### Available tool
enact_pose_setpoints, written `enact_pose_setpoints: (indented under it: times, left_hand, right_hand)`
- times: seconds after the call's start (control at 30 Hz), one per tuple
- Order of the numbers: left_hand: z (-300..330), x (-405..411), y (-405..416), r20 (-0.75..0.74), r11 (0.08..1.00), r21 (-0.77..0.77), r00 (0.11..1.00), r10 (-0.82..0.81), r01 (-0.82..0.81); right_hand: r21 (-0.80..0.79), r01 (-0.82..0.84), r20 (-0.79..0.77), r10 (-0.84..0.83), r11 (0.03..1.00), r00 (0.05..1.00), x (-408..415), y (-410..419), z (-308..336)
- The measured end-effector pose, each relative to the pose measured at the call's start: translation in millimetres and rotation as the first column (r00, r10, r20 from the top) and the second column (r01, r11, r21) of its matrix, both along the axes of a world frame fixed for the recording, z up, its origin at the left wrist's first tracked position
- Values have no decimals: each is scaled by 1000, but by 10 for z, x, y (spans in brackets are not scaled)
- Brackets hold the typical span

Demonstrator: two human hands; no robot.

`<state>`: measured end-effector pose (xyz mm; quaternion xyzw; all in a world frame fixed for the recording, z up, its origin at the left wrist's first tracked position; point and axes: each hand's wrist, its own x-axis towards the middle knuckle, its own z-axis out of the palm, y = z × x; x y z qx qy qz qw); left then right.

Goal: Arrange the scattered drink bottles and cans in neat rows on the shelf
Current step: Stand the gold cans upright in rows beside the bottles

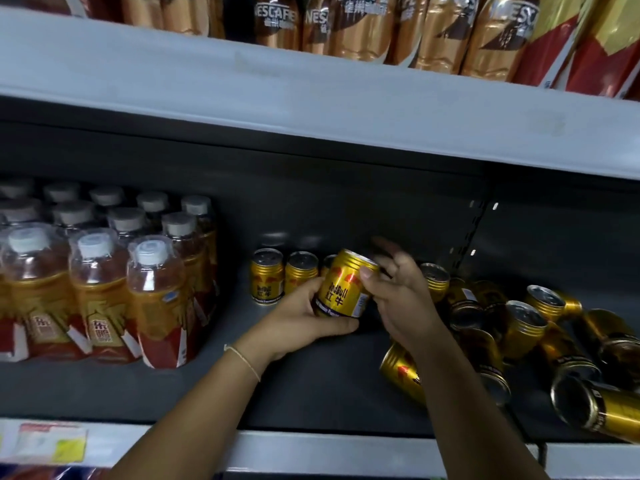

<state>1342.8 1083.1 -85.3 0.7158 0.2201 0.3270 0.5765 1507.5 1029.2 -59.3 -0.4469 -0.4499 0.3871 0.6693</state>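
Observation:
My left hand [304, 315] grips a gold Red Bull can [346, 285] from below and the left, holding it tilted just above the dark shelf [311, 386]. My right hand [401, 296] is beside the can on its right, thumb on the can's upper edge, its other fingers spread and blurred. Behind the held can, upright gold cans [266, 277] stand in a row at the back. To the right, several gold cans [526, 327] lie scattered on their sides in a heap. One fallen can [401, 372] lies under my right forearm.
A shrink-wrapped pack of white-capped bottles [104, 285] fills the shelf's left side. The upper shelf board [311, 102] hangs close overhead, carrying Nescafé bottles [363, 26]. A price-tag strip [52, 441] runs along the front edge.

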Motion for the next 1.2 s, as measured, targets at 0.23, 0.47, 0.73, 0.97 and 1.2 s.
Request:
enact_pose_setpoints:
  times: [0.23, 0.47, 0.73, 0.97, 1.2]
  left_hand:
    - [-135, -228, 51, -138, 896, 265, 906, 400, -355]
    - [-357, -537, 147, -192, 833, 312, 828, 527, -457]
    - [-392, -835, 151, -198, 803, 435, 827, 525, -406]
    - [-461, -1004, 176, -174, 885, 199, 874, 454, -420]
    - [-519, -1032, 254, -75, 923, 27, 920, 385, -384]
  right_hand:
    - [-101, -57, 126, 69, 993, 990, -298, 138, -114]
    - [-244, 25, 74, -7, 969, 997, -716, 280, -351]
    - [-166, 139, 353, -72, 976, 933, -1096, 498, -601]
    - [-129, 216, 469, -133, 968, 873, -1213, 557, -730]
    - [-208, 249, 589, -82, 946, 804, -1177, 493, -843]
